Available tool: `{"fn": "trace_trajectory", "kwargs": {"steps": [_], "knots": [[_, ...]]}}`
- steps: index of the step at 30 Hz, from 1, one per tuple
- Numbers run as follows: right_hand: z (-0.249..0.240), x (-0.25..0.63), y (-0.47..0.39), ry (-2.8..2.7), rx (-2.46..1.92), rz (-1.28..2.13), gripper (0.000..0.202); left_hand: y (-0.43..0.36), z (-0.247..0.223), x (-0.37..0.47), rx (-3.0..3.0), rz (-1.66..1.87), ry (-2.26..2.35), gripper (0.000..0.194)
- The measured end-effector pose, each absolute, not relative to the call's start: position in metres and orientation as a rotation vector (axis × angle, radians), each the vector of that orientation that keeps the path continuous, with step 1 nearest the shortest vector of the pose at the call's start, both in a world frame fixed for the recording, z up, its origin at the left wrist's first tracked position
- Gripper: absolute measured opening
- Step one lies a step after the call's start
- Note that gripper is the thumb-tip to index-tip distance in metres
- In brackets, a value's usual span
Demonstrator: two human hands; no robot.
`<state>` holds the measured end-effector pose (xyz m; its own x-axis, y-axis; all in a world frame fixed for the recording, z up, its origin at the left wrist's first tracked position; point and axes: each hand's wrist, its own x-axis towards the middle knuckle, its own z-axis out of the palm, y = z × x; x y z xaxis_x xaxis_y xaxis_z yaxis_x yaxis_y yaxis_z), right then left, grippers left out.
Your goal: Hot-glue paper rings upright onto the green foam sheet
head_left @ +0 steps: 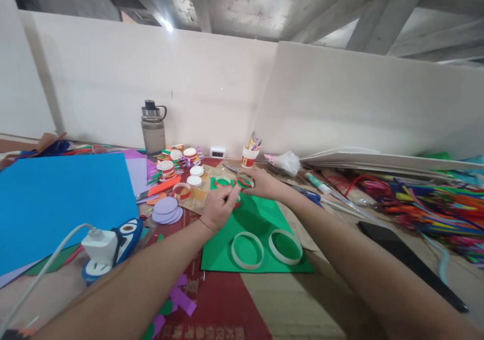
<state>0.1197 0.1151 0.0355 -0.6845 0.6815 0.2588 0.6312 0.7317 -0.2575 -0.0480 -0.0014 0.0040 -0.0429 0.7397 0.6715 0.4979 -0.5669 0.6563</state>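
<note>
My right hand (260, 182) is closed round a small paper ring (245, 180) with red and green on it, held above a green sheet (260, 224). My left hand (219, 208) is pinched just below and left of that ring; what its fingertips hold, if anything, is too small to tell. Two pale rings, a left one (233, 251) and a right one (273, 249), rest on the near part of the sheet. Another ring (223, 185) lies at its far edge. Partly hidden behind my left hand is a further red-and-white ring (238, 202).
Left of the sheet are lilac discs (166, 206), an orange utility knife (164, 184), white lids (194, 180) and a blue sheet (68, 204). A bottle (153, 130) and a paper cup with pens (249, 157) stand behind. Pipe cleaners (427, 204) pile up at right.
</note>
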Motion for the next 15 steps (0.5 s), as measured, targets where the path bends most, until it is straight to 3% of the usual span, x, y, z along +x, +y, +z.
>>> {"fn": "trace_trajectory", "kwargs": {"steps": [4, 8, 11, 15], "knots": [[0.029, 0.136, 0.100, -2.655, -1.231, 0.099, 0.065, 0.011, 0.008, -0.057, 1.770, 1.858, 1.522, 0.033], [0.031, 0.134, 0.090, -2.802, -1.255, 0.185, 0.066, 0.022, 0.003, -0.064, 1.720, 1.709, 1.671, 0.016], [0.033, 0.133, 0.091, -2.820, -1.221, 0.337, 0.072, 0.025, 0.005, -0.070, 1.805, 1.730, 1.705, 0.014], [0.036, 0.128, 0.095, -2.600, -1.047, 0.354, 0.053, 0.014, 0.016, -0.071, 1.989, 1.924, 1.690, 0.015]]}}
